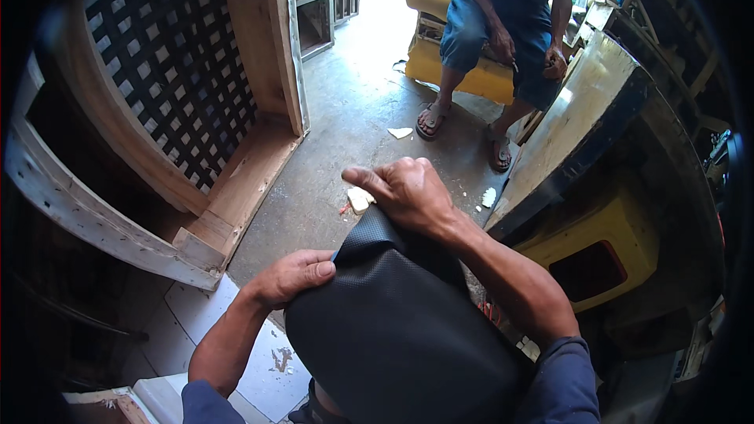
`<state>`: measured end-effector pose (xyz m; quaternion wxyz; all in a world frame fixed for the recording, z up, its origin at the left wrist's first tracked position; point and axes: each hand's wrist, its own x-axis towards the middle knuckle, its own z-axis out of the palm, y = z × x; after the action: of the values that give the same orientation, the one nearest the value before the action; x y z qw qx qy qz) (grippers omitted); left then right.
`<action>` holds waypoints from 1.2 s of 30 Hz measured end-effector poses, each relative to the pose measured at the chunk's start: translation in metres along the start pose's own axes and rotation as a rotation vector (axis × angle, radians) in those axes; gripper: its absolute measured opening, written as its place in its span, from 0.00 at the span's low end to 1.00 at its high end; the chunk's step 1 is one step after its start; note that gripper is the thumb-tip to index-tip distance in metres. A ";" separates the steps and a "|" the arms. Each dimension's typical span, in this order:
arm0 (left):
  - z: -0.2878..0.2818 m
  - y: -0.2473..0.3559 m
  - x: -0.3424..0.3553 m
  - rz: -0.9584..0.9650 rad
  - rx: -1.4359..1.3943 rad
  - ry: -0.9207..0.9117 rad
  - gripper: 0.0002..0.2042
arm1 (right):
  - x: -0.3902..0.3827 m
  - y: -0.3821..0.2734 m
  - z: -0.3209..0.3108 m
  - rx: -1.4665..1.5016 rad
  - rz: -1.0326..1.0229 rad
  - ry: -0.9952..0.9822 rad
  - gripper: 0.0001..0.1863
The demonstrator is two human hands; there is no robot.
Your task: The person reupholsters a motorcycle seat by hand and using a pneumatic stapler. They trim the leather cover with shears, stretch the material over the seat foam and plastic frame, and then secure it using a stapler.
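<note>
A large sheet of black, finely textured leatherette [385, 306] lies draped across my lap, with a raised fold toward its far end. My left hand [294, 276] pinches its left edge, thumb on top, where a sliver of blue shows beside the fingers. At the far corner my right hand [410, 195] is closed on the material, its thumb pointing left. The fingers of the right hand are mostly hidden behind the sheet. Just past that corner, a cream-coloured foam scrap [360, 201] lies on the floor.
On the left stands a wooden frame [263, 39] with woven black webbing [169, 55]. Ahead, a person [503, 23] sits on a yellow padded seat [430, 55]. A worn board [577, 118] and a yellow box-like piece [605, 251] stand at right. White scraps [400, 133] litter the concrete floor.
</note>
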<state>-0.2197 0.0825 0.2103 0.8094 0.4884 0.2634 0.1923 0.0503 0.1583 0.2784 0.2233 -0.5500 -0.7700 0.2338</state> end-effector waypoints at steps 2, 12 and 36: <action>-0.003 -0.002 0.009 0.020 -0.057 -0.039 0.40 | 0.012 0.020 -0.011 -0.001 0.037 0.136 0.46; -0.007 0.006 0.030 -0.121 -0.199 -0.160 0.51 | 0.026 -0.002 0.005 0.028 0.208 -0.245 0.49; 0.020 0.091 0.078 -0.558 0.171 0.204 0.42 | 0.056 0.078 0.055 0.075 0.156 0.033 0.27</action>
<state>-0.1508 0.1541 0.2809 0.7564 0.4415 0.4824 -0.0122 0.0584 0.2274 0.1928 0.2378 -0.6033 -0.7118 0.2700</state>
